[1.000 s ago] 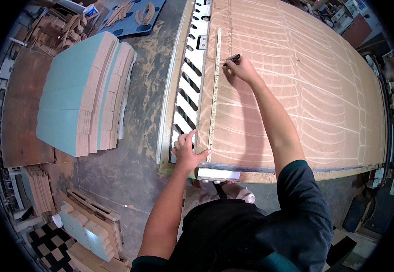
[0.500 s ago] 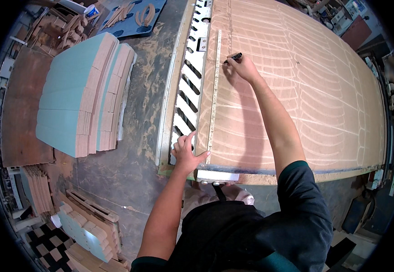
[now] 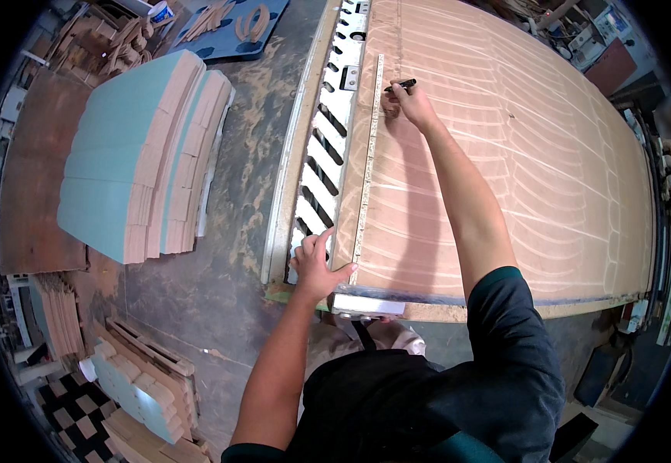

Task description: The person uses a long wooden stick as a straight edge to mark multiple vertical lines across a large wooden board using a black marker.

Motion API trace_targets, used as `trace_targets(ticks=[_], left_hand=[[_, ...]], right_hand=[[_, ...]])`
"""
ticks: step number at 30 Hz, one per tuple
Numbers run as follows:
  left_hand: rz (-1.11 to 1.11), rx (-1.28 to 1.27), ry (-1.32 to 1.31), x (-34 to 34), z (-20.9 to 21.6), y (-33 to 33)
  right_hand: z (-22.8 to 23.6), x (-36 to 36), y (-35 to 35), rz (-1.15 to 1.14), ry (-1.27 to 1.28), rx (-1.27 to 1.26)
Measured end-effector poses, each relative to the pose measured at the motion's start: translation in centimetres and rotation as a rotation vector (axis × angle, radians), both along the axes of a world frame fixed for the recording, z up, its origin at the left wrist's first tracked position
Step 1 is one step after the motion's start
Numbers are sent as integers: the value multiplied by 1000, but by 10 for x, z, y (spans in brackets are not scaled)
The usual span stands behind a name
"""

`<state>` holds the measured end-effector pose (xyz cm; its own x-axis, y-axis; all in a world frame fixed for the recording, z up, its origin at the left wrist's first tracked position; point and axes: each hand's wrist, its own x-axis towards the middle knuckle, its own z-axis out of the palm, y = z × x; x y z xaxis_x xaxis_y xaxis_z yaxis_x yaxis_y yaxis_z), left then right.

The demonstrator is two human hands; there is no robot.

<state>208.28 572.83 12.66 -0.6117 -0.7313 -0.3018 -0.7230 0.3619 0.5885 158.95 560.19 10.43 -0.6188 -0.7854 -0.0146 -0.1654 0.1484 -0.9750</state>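
My right hand (image 3: pixel 413 106) is closed around a black marker pen (image 3: pixel 403 85) above the board. A long, narrow, pale ruler (image 3: pixel 370 162) with dark markings lies lengthwise on the brown board (image 3: pixel 497 177), just left of that hand. The board's surface carries many pale curved lines. My left hand (image 3: pixel 318 270) is open at the near edge, its thumb at the ruler's near end. The fingers of that hand spread over a white metal strip (image 3: pixel 322 166) with slanted slots, which runs along the board's left side.
Left on the floor stand stacks of cut boards with light-blue tops (image 3: pixel 112 154). Behind them a blue pallet (image 3: pixel 262 31) holds curved wooden pieces. A white block (image 3: pixel 366 306) sits at the near edge in front of me. More cut pieces (image 3: pixel 131 386) lie lower left.
My right hand and the marker have moved slightly farther away, along the ruler. My left hand stays at the ruler's near end. The whole view has shifted slightly.
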Motion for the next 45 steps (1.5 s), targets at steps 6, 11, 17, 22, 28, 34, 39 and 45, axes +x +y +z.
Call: trace_targets(ticks=[6, 11, 17, 22, 28, 34, 39, 45], left_hand=[[16, -16, 25, 7, -5, 2], [6, -40, 22, 3, -3, 3], [30, -8, 17, 7, -2, 3], [9, -9, 6, 2, 0, 1], [20, 9, 9, 4, 0, 1], [29, 24, 12, 5, 2, 1], [14, 21, 13, 1, 2, 0], [27, 12, -5, 4, 3, 2]], right_hand=[[1, 26, -12, 15, -243, -91], [1, 29, -13, 5, -247, -129], [19, 41, -19, 14, -339, -116], [14, 15, -15, 22, -20, -13], [19, 16, -5, 89, 230, 130], [29, 27, -5, 115, 180, 105], [16, 11, -4, 89, 229, 173], [19, 22, -6, 99, 252, 182]])
